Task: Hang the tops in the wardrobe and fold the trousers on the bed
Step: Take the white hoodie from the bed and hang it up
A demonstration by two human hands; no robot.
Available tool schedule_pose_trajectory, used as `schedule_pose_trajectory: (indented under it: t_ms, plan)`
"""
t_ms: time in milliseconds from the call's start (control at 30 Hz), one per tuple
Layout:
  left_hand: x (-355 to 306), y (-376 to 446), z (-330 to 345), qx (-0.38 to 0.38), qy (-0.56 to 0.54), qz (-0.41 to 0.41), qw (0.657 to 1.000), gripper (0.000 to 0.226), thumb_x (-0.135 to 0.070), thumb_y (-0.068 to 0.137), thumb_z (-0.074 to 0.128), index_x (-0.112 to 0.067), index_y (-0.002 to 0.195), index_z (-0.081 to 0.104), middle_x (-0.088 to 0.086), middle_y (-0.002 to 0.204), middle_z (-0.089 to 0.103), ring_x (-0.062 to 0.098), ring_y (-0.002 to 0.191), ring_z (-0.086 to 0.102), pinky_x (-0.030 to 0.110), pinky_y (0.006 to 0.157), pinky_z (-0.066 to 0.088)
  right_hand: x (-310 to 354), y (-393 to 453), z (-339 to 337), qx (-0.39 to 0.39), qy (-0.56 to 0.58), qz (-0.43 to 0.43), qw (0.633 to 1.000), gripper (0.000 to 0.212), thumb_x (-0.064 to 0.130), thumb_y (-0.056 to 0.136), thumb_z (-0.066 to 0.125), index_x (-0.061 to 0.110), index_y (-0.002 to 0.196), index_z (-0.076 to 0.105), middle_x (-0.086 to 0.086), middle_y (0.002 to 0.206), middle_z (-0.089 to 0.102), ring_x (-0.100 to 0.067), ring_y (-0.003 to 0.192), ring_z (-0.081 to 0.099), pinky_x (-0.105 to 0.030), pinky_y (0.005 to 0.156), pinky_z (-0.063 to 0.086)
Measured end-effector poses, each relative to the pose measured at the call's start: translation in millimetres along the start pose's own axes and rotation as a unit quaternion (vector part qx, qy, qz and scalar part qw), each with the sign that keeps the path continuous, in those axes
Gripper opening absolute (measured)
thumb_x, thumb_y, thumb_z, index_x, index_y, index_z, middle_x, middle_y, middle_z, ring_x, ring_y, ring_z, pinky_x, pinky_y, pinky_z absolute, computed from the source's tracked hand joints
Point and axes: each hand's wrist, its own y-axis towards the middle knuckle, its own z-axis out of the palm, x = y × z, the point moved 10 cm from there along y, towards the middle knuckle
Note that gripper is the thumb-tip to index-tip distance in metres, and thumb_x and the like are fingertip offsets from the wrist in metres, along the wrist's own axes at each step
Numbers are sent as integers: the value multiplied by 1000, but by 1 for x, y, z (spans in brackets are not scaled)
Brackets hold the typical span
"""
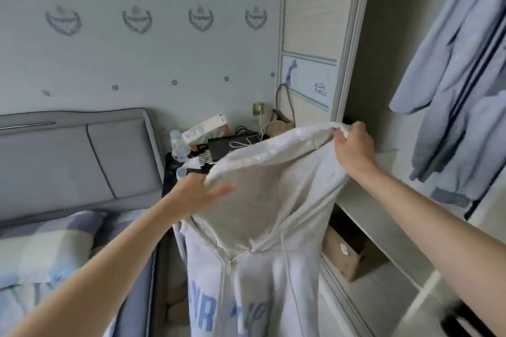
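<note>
A: Nearest are the two bare forearms, reaching out to a pale grey hoodie (pixel 254 227) held up in the air between the bed (pixel 46 254) and the wardrobe (pixel 383 216).

B: How is it held?

A: By the hood rim, stretched wide. The left hand (pixel 201 193) has the rim's left end, thumb above the cloth and fingers spread under it. The right hand (pixel 353 145) has its fingers curled tight round the rim's right end, higher up and just in front of the wardrobe's open side.

B: And the rest of the hoodie?

A: It hangs straight down from the hood, zip closed, blue lettering across the chest; the letters are too blurred to read.

B: Anything in the wardrobe?

A: A blue top (pixel 460 85) hangs inside, right of the hoodie. Left of the wardrobe, behind the hoodie, is a cluttered nightstand (pixel 219 145).
</note>
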Motion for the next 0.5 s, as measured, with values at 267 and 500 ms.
schedule_pose_trajectory:
  t_ms: [267,500]
  plan:
    - [26,108,57,40,306,-10,951,23,-13,86,61,-11,108,62,7,108,58,31,105,62,32,77,48,23,44,-19,-90,-26,-57,994,13,7,92,45,4,104,43,-10,97,50,-21,87,45,-25,68,28]
    - [6,169,130,214,-269,-159,925,28,-11,91,65,1,116,60,13,90,69,23,68,63,28,54,56,17,79,-45,-164,-67,-75,981,13,12,92,49,11,92,36,9,73,40,-12,64,43,-18,49,30]
